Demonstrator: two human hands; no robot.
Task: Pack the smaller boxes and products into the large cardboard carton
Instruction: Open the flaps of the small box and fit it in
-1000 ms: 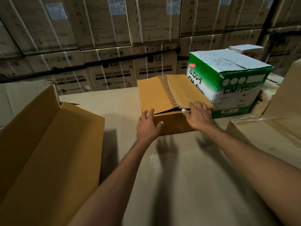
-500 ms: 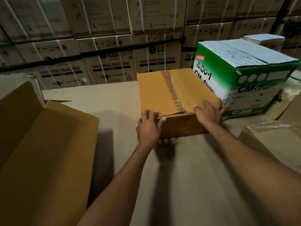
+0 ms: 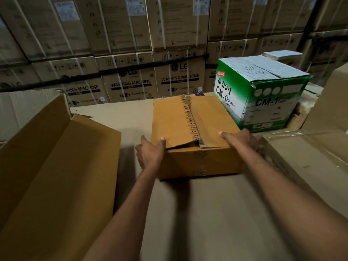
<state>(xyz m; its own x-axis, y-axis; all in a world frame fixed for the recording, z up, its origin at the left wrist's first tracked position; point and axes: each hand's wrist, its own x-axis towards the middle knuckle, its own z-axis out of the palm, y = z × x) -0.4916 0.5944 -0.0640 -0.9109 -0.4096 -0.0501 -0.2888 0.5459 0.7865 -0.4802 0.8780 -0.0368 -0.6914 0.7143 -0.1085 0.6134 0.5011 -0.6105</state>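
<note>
Gripping the small brown box (image 3: 190, 129) at both near corners, ready to lift.

My left hand (image 3: 150, 153) and right hand (image 3: 240, 138) clasp it, thumbs on its loosely taped lid, each grip pressed onto the box. It sits on the desk (image 3: 207, 213); the open carton (image 3: 56, 166) waits left of my grip, seemingly unfilled, though its floor is cut off. The green box (image 3: 263, 93) beyond my right grip remains unpacked.
</note>
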